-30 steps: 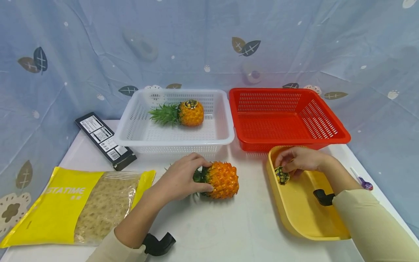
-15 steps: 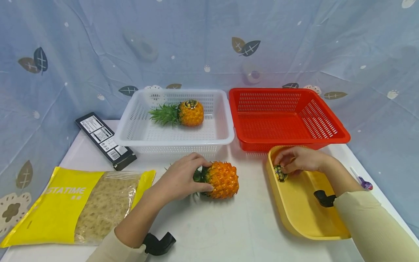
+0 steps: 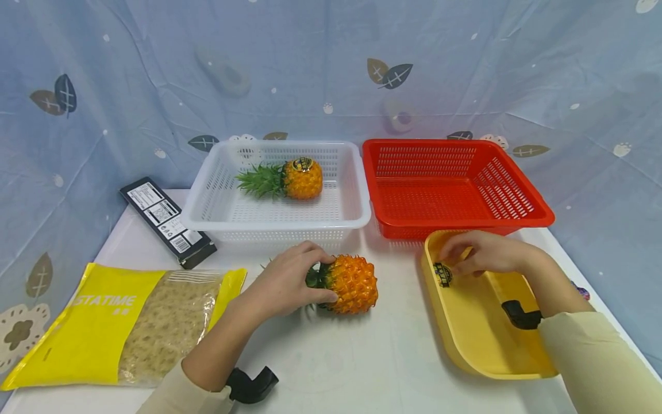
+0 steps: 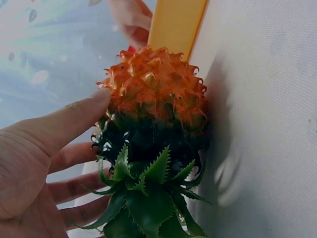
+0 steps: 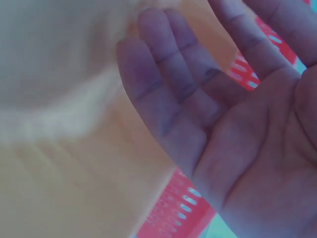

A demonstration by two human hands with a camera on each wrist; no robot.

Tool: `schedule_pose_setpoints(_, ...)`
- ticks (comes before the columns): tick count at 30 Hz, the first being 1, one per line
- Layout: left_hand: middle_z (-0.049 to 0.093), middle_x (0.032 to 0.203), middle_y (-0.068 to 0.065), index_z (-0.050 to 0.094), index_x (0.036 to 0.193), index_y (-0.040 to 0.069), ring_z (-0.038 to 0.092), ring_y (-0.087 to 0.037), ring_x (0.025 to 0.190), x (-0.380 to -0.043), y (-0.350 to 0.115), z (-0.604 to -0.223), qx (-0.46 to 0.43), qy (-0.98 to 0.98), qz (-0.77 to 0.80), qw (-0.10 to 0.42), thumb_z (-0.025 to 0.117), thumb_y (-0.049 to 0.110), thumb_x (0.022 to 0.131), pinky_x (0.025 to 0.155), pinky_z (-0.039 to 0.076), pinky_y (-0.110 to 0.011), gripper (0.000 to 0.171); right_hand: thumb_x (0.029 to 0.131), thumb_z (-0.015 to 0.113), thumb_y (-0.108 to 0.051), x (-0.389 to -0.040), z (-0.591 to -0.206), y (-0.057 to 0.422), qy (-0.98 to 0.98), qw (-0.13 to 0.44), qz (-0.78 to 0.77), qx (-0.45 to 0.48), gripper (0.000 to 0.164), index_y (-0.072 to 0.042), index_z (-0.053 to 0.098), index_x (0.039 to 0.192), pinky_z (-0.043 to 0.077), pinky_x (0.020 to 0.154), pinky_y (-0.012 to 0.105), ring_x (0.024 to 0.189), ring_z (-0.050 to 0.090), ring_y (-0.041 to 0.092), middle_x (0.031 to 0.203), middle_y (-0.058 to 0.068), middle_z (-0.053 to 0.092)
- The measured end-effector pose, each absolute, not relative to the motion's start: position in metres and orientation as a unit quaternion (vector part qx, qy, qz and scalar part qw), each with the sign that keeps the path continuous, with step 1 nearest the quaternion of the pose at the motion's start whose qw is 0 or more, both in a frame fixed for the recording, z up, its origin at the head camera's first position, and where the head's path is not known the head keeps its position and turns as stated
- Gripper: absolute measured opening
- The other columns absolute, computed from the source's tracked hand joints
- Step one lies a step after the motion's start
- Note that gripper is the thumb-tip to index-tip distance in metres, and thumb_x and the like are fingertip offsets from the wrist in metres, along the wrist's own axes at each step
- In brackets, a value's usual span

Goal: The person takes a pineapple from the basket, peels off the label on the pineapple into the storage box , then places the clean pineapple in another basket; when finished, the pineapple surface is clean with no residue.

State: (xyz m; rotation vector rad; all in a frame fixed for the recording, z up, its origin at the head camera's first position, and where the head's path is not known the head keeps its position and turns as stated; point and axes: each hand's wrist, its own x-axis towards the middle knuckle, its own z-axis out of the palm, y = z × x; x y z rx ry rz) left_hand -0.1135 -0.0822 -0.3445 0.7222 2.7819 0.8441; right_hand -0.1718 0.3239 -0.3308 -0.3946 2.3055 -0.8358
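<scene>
The left hand [image 3: 289, 282] grips the orange pineapple [image 3: 354, 284] on the table, its thumb pressed against the fruit's orange body and the other fingers curved round the far side, by the dark green base and the spiky leaves. The pineapple lies on its side, its crown partly covered by the hand and its rounded end toward the yellow tray [image 3: 481, 322].

The right hand [image 3: 483, 253] reaches into the far end of that tray, its fingers loosely bent and a gap between thumb and forefinger – the palm, seen from the right wrist, holds nothing. Just beside its fingertips, near the wall closest to the pineapple, is a black-and-gold label [image 3: 443, 275]; whether a finger touches it I cannot tell.

Both wrists carry a black bracket [image 3: 253, 385] below pale sleeves [image 3: 595, 351]. Behind the yellow tray stands a red basket [image 3: 424, 201], and next to it a white basket [image 3: 276, 224] with a smaller pineapple [image 3: 304, 181] lying inside, a similar label on its skin.

Beyond the left forearm lie a yellow bag [image 3: 103, 322] with a clear panel and a long black box [image 3: 165, 218] – the latter slanting beside the white basket. A blue leaf-print curtain [image 3: 310, 69] closes the back.
</scene>
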Motion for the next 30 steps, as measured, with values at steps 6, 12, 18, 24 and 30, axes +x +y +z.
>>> schedule_pose_setpoints(6,0.063,0.133,-0.001,0.069,0.131,0.015,0.06,-0.025,0.125,-0.113,-0.083,-0.344,0.239,0.926,0.283,0.072,0.088,0.041,0.082,0.11,0.049,-0.048,0.059,0.093,0.073,-0.017,-0.167,-0.322,0.322,0.878,0.313,-0.325,-0.162,0.036,-0.006,0.064,0.126,0.061,0.076,0.035,0.098,0.063,0.025,0.118,0.013,0.066)
schedule_pose_setpoints(12,0.064,0.131,0.0,0.069,0.131,0.014,0.061,-0.024,0.124,-0.114,-0.082,-0.345,0.243,0.925,0.284,0.069,0.088,0.042,0.081,0.109,0.05,-0.047,0.06,0.094,0.075,-0.024,-0.161,-0.307,0.318,0.89,0.298,-0.302,-0.164,0.04,-0.008,0.064,0.129,0.061,0.08,0.032,0.106,0.065,0.023,0.124,0.012,0.065)
schedule_pose_setpoints(18,0.064,0.131,0.0,0.068,0.132,0.014,0.061,-0.024,0.124,-0.114,-0.083,-0.346,0.241,0.925,0.283,0.073,0.088,0.042,0.082,0.11,0.049,-0.047,0.06,0.095,0.074,-0.027,-0.156,-0.294,0.313,0.895,0.277,-0.304,-0.175,0.04,-0.011,0.063,0.13,0.06,0.083,0.03,0.108,0.066,0.021,0.125,0.012,0.064)
schedule_pose_setpoints(24,0.064,0.13,-0.001,0.068,0.132,0.014,0.061,-0.024,0.124,-0.114,-0.083,-0.345,0.244,0.925,0.283,0.069,0.087,0.041,0.082,0.109,0.05,-0.047,0.06,0.097,0.073,-0.03,-0.153,-0.286,0.306,0.899,0.243,-0.299,-0.209,0.036,-0.021,0.064,0.13,0.057,0.088,0.028,0.109,0.065,0.018,0.121,0.004,0.066)
schedule_pose_setpoints(30,0.064,0.131,-0.002,0.068,0.131,0.014,0.061,-0.024,0.123,-0.113,-0.083,-0.345,0.245,0.925,0.283,0.069,0.087,0.041,0.082,0.109,0.05,-0.047,0.06,0.098,0.072,-0.027,-0.149,-0.279,0.293,0.904,0.19,-0.302,-0.236,0.04,-0.02,0.06,0.136,0.057,0.09,0.027,0.112,0.065,0.016,0.123,0.002,0.068)
